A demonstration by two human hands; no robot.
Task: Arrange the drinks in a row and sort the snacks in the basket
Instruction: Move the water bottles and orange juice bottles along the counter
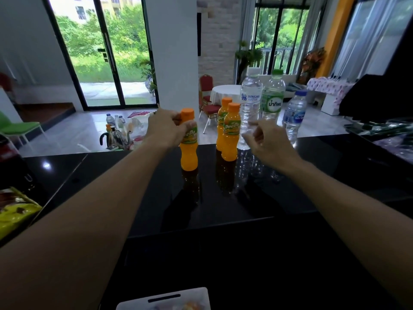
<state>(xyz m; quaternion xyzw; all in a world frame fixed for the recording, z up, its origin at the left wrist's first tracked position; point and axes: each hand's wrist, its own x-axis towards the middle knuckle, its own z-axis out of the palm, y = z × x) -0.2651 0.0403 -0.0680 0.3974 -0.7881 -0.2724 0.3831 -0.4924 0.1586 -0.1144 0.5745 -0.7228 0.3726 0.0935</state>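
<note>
Black counter (324, 175) looked slick, so with my left hand (165, 128) gripping a juice bottle (189, 151), right hand (266, 144) loosely curled, empty, I worried it'd knock the neighbouring bottles (230, 137) over.

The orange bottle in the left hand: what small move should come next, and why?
Probably slide the held orange bottle rightward, into line beside the two other orange bottles. The left hand grips it near its top, and it stands apart from them on the black counter, leaving a gap.
</note>
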